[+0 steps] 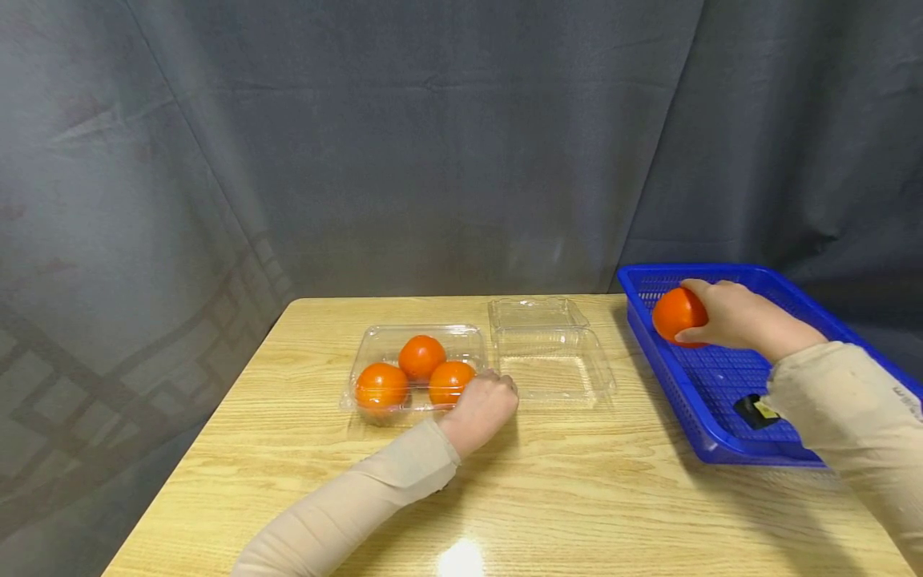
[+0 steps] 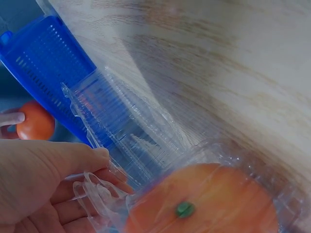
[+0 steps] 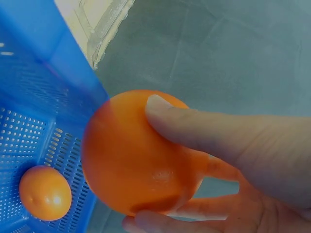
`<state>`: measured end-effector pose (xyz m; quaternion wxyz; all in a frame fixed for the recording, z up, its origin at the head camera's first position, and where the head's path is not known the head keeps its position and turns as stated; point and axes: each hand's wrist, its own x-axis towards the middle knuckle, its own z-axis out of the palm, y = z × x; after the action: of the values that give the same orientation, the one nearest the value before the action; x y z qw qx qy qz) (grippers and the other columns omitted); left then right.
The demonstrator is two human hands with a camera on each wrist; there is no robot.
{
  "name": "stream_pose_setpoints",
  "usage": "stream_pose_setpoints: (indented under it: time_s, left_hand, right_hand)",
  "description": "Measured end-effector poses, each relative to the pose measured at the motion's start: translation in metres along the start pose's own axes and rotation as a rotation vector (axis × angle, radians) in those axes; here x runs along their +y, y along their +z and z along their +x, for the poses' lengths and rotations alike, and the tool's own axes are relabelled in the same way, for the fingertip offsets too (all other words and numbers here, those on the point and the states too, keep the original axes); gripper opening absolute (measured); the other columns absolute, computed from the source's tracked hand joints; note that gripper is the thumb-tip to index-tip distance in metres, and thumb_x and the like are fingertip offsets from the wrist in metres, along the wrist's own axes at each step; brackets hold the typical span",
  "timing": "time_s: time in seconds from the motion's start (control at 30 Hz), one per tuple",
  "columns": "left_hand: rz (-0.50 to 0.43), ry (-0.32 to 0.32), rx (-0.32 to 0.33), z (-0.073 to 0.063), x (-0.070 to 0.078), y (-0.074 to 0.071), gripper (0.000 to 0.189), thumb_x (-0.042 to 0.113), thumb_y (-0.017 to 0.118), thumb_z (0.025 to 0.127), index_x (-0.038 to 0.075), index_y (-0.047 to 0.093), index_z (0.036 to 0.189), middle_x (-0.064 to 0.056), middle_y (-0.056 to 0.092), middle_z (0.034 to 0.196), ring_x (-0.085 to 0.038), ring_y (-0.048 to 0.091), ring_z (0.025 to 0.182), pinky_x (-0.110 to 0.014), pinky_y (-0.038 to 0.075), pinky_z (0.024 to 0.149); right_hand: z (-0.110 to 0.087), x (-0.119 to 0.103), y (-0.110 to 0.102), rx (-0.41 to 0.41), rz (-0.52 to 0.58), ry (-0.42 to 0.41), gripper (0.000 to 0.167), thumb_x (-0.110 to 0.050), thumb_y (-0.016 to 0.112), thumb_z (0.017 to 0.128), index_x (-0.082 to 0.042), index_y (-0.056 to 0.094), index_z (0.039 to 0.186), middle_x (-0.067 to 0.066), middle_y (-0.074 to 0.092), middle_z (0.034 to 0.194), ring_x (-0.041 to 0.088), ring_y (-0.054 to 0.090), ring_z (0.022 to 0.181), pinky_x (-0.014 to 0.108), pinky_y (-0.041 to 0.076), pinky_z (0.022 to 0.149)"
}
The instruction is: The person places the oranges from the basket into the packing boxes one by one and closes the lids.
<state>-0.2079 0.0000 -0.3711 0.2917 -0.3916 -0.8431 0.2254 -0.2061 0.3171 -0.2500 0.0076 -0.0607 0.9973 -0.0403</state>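
Orange and round, one fruit [image 1: 679,316] sits in the right hand [image 1: 750,320], above the left side of a blue basket [image 1: 743,453]. That grip is parted only as wide as the fruit: the thumb lies across one side while the fingers curve beneath the other, presumably because a smooth ball needs support from opposite sides. Whether the fruit touches the basket's wall is hard to tell.

Clear plastic fills the other side of the tabletop [image 1: 577,497]. There, a filled container [image 1: 425,328] has three fruits [image 1: 421,357] bunched close together, and the left hand [image 1: 481,409] is at its near right corner. The left grip is nearly closed, with thin plastic between thumb and fingers; through so much glare and transparency it looks like a pinch on the edge, probably to steady something so light.

Just to the right, an empty container [image 1: 555,373] lies spread with its lid folded back, perhaps so that its hollow is easy to reach. Inside the basket are another fruit [image 3: 45,193], seen from the right wrist, and a black object [image 1: 753,411] with a yellow patch, partly behind the sleeve.
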Motion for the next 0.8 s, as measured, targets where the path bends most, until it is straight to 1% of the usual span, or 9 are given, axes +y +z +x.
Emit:
stream_pose_setpoints:
  time_s: [0.4,0.8]
  left_hand:
    - [-0.003,0.005,-0.018,0.0,0.0,-0.001,0.011,0.01,0.069,0.077,0.02,0.072,0.079,0.01,0.066,0.071,0.001,0.056,0.059,-0.01,0.045,0.057]
    - [-0.009,-0.01,-0.01,0.0,0.0,-0.001,0.012,0.008,0.068,0.077,0.02,0.071,0.078,0.01,0.065,0.07,0.0,0.055,0.059,-0.01,0.045,0.054]
  right_hand:
    - [0.0,-0.005,0.002,0.016,-0.007,-0.017,0.075,-0.021,0.076,0.075,0.016,0.038,0.127,0.035,0.057,0.099,0.043,0.054,0.083,0.057,0.05,0.074]
    - [0.0,-0.013,0.002,0.02,-0.016,-0.037,0.075,-0.022,0.076,0.074,0.016,0.038,0.128,0.036,0.057,0.1,0.044,0.056,0.083,0.058,0.051,0.075]
